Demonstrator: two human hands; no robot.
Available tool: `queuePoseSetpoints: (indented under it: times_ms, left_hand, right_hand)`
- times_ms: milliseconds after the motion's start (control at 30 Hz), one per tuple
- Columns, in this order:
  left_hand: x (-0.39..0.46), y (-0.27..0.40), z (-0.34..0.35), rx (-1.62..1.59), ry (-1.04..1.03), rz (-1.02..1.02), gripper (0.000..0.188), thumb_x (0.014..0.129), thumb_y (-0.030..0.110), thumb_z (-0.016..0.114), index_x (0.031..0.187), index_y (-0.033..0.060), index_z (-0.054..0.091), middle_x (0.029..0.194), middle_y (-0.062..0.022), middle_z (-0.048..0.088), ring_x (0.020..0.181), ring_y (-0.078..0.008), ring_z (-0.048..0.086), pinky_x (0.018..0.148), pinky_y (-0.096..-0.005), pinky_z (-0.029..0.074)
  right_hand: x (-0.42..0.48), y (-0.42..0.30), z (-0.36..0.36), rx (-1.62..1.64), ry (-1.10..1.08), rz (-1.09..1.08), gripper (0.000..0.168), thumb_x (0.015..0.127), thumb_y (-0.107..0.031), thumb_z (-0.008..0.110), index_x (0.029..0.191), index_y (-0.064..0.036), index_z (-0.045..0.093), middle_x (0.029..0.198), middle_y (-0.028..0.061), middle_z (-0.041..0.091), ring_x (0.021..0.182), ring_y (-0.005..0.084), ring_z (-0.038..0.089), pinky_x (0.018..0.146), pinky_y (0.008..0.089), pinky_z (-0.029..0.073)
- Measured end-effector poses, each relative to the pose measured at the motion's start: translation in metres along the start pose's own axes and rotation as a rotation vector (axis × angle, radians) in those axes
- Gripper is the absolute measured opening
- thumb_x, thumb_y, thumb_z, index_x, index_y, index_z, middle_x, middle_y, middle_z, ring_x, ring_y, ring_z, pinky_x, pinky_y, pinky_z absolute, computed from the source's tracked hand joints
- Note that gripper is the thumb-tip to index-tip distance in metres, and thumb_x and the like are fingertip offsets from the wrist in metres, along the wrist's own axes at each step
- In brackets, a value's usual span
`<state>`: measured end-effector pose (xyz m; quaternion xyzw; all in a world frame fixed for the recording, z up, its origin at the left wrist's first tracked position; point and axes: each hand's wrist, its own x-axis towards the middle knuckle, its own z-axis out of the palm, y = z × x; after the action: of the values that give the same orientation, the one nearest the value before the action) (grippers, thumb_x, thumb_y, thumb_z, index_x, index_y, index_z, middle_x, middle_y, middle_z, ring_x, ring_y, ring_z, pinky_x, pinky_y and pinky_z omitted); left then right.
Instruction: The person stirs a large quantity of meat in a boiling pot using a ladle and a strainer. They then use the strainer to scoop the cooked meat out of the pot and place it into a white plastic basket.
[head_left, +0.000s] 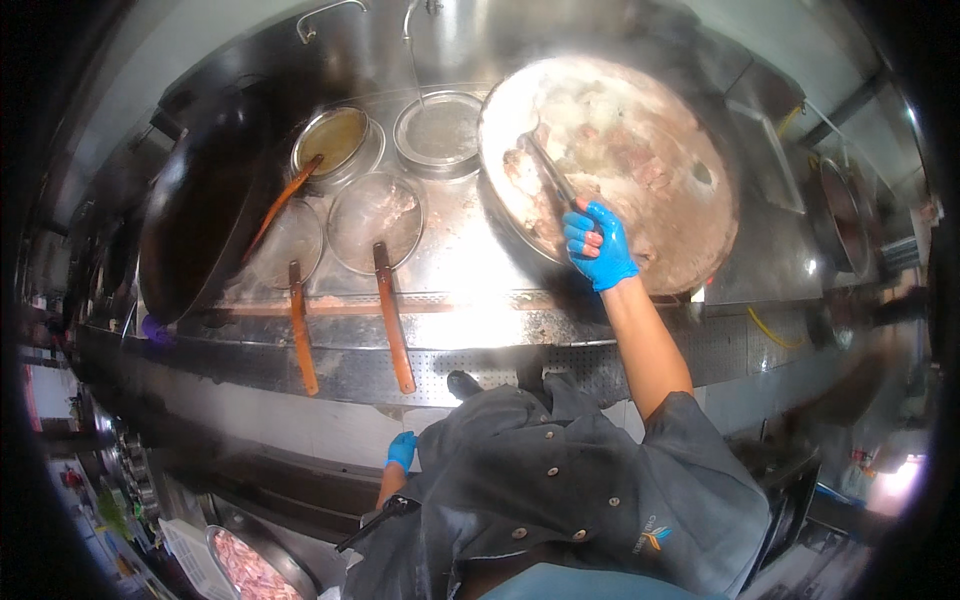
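My right hand (600, 244), in a blue glove, grips the handle of a metal ladle (549, 166) over a big round wok (495, 206). The ladle's bowl dips into pale, foamy liquid at the left side of the wok, its shape mostly hidden. Chunks of meat (649, 169) lie in the liquid. My left hand (402, 450), also in a blue glove, hangs low beside my dark jacket, away from the worktop; I cannot tell whether its fingers are closed. Two wooden-handled mesh strainers (375, 217) (289, 240) rest on the steel worktop left of the wok.
A metal pot of yellowish liquid (334, 142) holds a wooden-handled tool (281, 206). Beside it stands a round pot (439, 131) under a faucet (409, 30). A large dark wok (199, 202) stands far left. Behind me at lower left is a metal bowl of raw meat (251, 566).
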<state>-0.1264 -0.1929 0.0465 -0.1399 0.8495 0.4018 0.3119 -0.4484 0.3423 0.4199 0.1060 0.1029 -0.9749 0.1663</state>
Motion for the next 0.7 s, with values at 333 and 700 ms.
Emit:
queuePoseSetpoints:
  times_ms: [333,700]
  left_hand:
    - [-0.016,-0.065,0.044,0.055,-0.218,-0.329,0.035,0.095,0.031,0.044,0.11,0.0074,0.064,0.105,-0.0192,0.066,0.096,-0.0329,0.063,0.083,-0.0431,0.049]
    - [-0.011,-0.023,0.029,-0.285,-0.001,-0.201,0.033,0.095,0.031,0.047,0.108,0.0071,0.065,0.098,-0.0155,0.067,0.088,-0.0287,0.065,0.071,-0.0402,0.052]
  right_hand:
    - [0.002,0.023,0.044,-0.584,-0.011,-0.062,0.007,0.096,-0.02,0.051,0.101,-0.015,0.049,0.062,-0.0019,0.041,0.04,0.0052,0.033,0.032,0.0204,0.022]
    - [-0.081,0.035,0.059,-0.79,0.14,-0.133,0.057,0.095,-0.017,0.051,0.147,-0.01,0.03,0.06,0.0009,0.045,0.037,0.0081,0.036,0.034,0.0216,0.028]
